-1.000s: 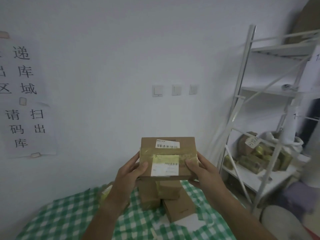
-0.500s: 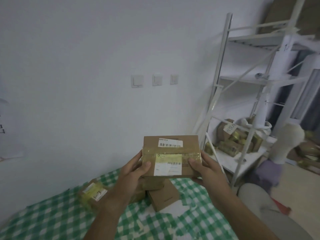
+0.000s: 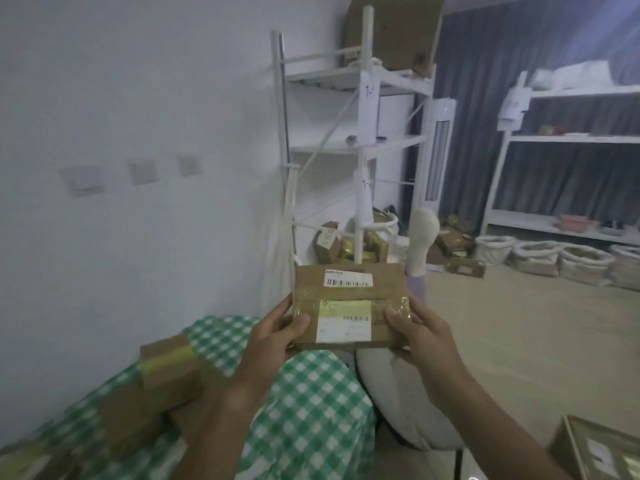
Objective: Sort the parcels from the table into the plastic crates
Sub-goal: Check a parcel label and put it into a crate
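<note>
Green-checked cloth covers the table [image 3: 311, 410] at the bottom of the view, with brown boxes [image 3: 166, 379] stacked on it at 8 o'clock, some banded with yellowish tape. A crate [image 3: 595, 448] shows only its corner at 5 o'clock, with flat items inside that are too blurred to tell.

Above the table's far edge, near the centre of the view, both hands hold one parcel [image 3: 349, 303] in the air. The left hand [image 3: 273, 337] grips its left end, thumb curled over the top face and fingers wrapped behind. The right hand [image 3: 415, 330] grips the right end the same way, thumb on the taped top. The parcel is a flat brown box, tilted toward the camera, with two white barcode labels and a strip of glossy tape across the middle.

Just beyond the parcel, at 12 o'clock, stands a white rack [image 3: 360, 140] against the wall, with small boxes on its lowest shelf. Sacks [image 3: 540, 254] line the floor at 2 o'clock under another shelf unit [image 3: 571, 140], in front of a dark curtain.
</note>
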